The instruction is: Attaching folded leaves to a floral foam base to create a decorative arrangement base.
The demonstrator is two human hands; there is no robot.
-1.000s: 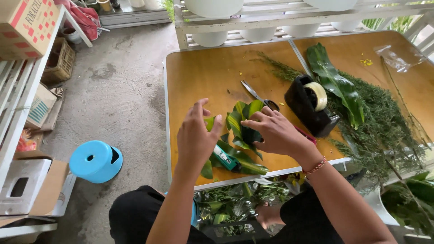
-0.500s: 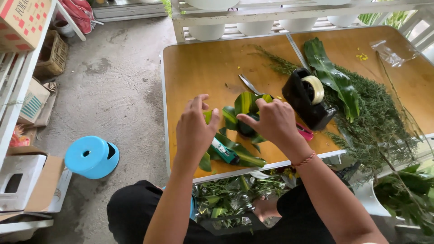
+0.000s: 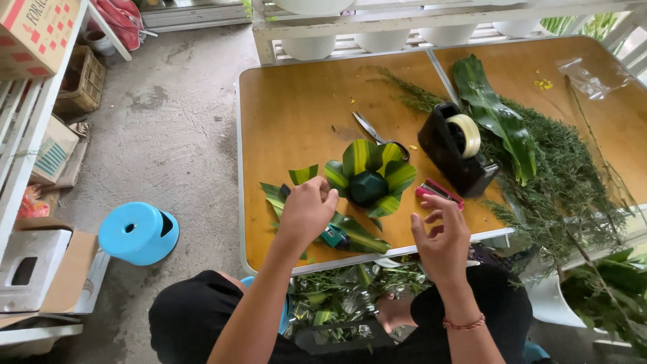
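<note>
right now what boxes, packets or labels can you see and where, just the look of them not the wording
Cardboard box: top left on a white rack, tan with red print.
Small carton: left edge below the rack, pale with a teal patterned face.
Open white box: bottom left on the floor beside the blue stool, brown flaps.
Clear plastic bag: far right of the table, empty-looking, crumpled.

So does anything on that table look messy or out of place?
Mostly tidy. Small yellow bits lie scattered on the right table's far side, and the heap of green sprigs spills over its near edge.
</note>
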